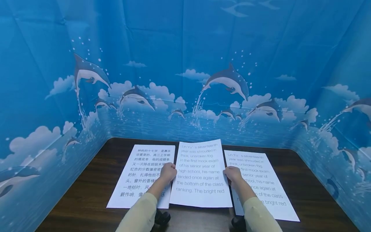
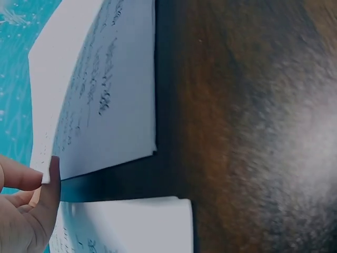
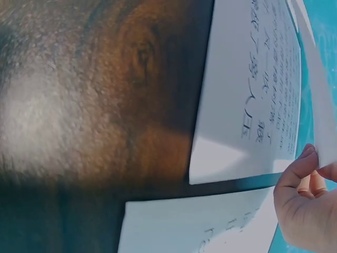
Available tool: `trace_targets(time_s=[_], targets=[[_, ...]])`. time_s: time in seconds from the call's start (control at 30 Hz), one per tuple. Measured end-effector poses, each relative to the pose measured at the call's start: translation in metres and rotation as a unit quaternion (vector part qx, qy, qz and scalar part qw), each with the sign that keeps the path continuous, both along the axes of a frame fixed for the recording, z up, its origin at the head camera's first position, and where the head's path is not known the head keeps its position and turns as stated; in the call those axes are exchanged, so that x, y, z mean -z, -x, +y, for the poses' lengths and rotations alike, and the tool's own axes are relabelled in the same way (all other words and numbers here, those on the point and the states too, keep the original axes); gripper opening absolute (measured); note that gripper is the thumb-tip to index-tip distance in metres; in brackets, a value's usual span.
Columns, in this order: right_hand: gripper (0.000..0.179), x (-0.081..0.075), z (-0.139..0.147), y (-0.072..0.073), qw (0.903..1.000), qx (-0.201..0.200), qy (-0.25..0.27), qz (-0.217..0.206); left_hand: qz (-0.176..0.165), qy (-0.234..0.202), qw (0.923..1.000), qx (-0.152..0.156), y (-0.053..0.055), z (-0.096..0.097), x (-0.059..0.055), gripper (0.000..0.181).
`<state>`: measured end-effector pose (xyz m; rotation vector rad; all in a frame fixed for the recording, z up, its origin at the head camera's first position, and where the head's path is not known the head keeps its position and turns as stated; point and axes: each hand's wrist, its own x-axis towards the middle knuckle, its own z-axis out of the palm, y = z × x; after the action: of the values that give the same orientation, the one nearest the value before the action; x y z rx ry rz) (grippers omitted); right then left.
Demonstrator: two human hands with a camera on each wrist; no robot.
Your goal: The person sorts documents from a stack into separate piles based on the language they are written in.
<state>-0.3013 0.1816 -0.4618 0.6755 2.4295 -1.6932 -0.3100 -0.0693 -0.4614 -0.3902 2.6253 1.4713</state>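
Both hands hold a printed sheet of paper (image 1: 200, 174) by its side edges, raised over the middle of the table. My left hand (image 1: 168, 172) pinches the left edge between thumb and fingers; in the left wrist view, the left hand (image 2: 31, 211) grips a corner of the paper. Opposite it, my right hand (image 1: 233, 174) pinches the right edge, and the right wrist view has the right hand (image 3: 305, 197) with the thumb against the sheet (image 3: 322, 100). Beneath the raised sheet lies another page (image 3: 231, 116) with Chinese characters.
A page of Chinese text (image 1: 145, 170) lies left of the held sheet, partly behind the left forearm. English text covers the page (image 1: 278, 190) on the right, partly behind the right forearm. The dark wooden table (image 1: 81, 190) is enclosed by a blue dolphin-print curtain (image 1: 162, 42).
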Motion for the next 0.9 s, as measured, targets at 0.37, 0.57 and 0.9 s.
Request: trace_targets(time_s=[0.37,0.57,0.9], targets=[[0.025,-0.01,0.007,0.003,0.9999,0.001,-0.001,-0.013,0.039,0.005,0.9991,0.015,0.0,0.004,-0.009,0.024],[0.026,-0.016,0.012,0.002,0.9999,-0.001,0.002,-0.012,0.045,0.01,0.9988,0.017,0.002,0.009,-0.014,0.026],[0.029,-0.023,0.025,0.005,0.9999,0.012,0.007,-0.007,0.047,0.006,0.9988,0.014,0.006,0.024,-0.023,0.029]])
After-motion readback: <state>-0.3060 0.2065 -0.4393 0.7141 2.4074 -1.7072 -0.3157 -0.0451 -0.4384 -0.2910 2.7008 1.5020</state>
